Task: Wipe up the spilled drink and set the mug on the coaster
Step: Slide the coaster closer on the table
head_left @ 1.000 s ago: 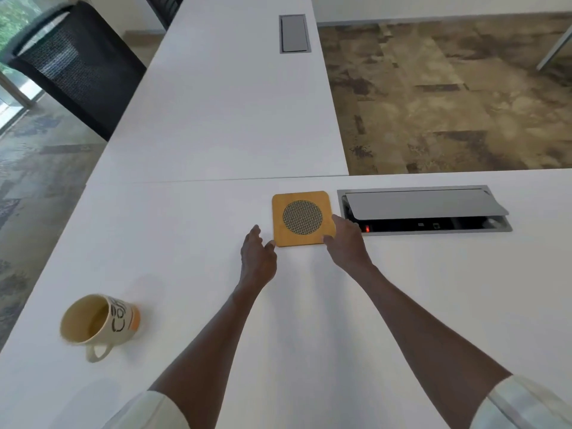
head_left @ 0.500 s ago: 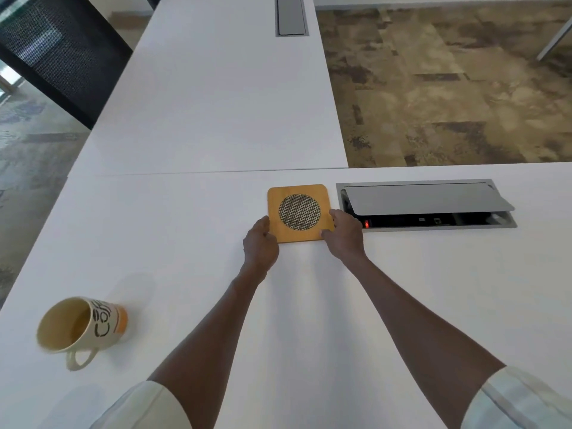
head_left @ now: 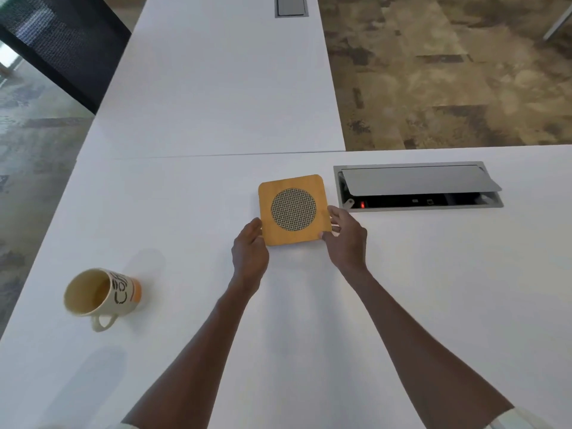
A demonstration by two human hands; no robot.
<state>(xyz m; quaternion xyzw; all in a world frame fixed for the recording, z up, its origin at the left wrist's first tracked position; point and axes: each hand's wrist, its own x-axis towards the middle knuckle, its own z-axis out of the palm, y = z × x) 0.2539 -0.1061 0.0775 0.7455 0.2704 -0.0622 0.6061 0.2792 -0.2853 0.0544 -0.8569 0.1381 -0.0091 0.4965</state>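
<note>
A square wooden coaster (head_left: 294, 181) with a round mesh centre lies on the white table (head_left: 309, 305). My left hand (head_left: 249, 252) grips its near left corner, and my right hand (head_left: 345, 236) grips its near right edge. A cream mug (head_left: 102, 294) with black lettering and an orange band lies on its side at the left, mouth toward me, handle down. A faint wet sheen shows on the table around the mug.
An open grey cable hatch (head_left: 418, 184) with a red light sits just right of the coaster. A black mesh chair (head_left: 58, 41) stands at the far left. A second white table (head_left: 223, 82) with a closed hatch (head_left: 291, 6) extends away.
My left hand has moved up from beside the coaster and taken hold of its corner. Both hands now hold the coaster, which has tilted slightly and come a little nearer.
</note>
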